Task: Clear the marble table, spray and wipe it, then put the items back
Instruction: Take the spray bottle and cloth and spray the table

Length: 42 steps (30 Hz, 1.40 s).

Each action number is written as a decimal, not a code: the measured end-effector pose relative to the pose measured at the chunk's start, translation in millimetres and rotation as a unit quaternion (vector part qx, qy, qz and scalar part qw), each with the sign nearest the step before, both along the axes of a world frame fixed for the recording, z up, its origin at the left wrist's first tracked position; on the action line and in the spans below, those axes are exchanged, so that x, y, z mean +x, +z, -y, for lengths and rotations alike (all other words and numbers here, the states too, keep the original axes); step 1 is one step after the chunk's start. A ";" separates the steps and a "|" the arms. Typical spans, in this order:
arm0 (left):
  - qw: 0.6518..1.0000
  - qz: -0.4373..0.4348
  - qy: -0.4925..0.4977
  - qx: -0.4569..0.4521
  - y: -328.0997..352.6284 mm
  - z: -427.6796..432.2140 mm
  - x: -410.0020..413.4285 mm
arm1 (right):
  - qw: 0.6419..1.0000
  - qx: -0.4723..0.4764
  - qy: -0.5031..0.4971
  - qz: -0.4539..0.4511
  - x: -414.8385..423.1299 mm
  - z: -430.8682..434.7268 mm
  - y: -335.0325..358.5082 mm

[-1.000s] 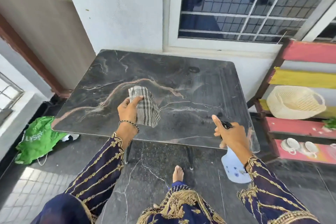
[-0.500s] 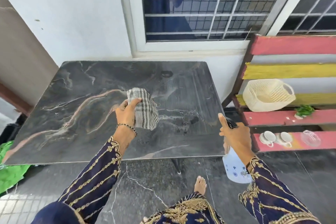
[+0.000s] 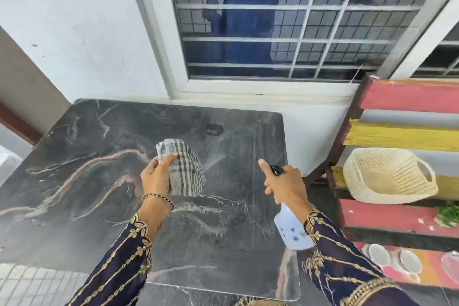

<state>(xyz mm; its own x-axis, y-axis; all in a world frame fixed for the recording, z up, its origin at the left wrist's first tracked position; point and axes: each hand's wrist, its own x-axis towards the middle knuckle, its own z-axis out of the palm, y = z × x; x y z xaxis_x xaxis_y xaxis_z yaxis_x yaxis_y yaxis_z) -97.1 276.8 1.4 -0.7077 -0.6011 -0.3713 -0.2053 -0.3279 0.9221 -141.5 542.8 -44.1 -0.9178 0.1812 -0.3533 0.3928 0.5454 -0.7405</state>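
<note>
The dark marble table [image 3: 104,181] fills the lower left and middle of the head view, with nothing standing on it. My left hand [image 3: 157,176] holds a grey striped cloth [image 3: 185,171] just above the table's middle. My right hand [image 3: 283,184] grips a white spray bottle [image 3: 293,231] with blue flower prints and a black nozzle, held over the table's right side. Its forefinger is stretched out, pointing toward the table's far side.
A red and yellow wooden shelf [image 3: 407,136] stands to the right of the table. On it are a cream woven basket [image 3: 387,174], white cups [image 3: 395,258] and a bit of green leaves [image 3: 448,213]. A barred window [image 3: 285,17] is behind.
The view has shifted forward and to the right, so both hands now sit further over the table. The cloth and the spray bottle stay in the same hands.
</note>
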 end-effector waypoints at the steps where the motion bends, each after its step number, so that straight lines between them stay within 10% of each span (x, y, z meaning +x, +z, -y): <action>1: 1.000 0.002 0.008 0.002 0.2 -7.1 -5.1 | 1.000 0.012 0.022 -0.001 -11.1 -4.0 -1.6; 21: 0.999 0.053 -0.006 -0.012 -20.5 -98.2 -93.9 | 0.985 0.134 0.036 -0.105 -183.2 -47.4 -18.4; 42: 0.943 0.078 -0.324 0.024 -64.0 -355.8 -241.2 | 0.956 -0.032 -0.161 -0.243 -192.2 -309.2 -51.5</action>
<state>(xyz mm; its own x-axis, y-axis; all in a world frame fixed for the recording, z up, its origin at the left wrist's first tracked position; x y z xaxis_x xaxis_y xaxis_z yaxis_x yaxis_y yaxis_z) -338.3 632.6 -62.6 -0.8553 -0.0410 -0.5165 -0.5083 -0.1276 0.8517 -333.7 852.0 -95.6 -0.8766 0.4744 0.0811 0.1332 0.4011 -0.9063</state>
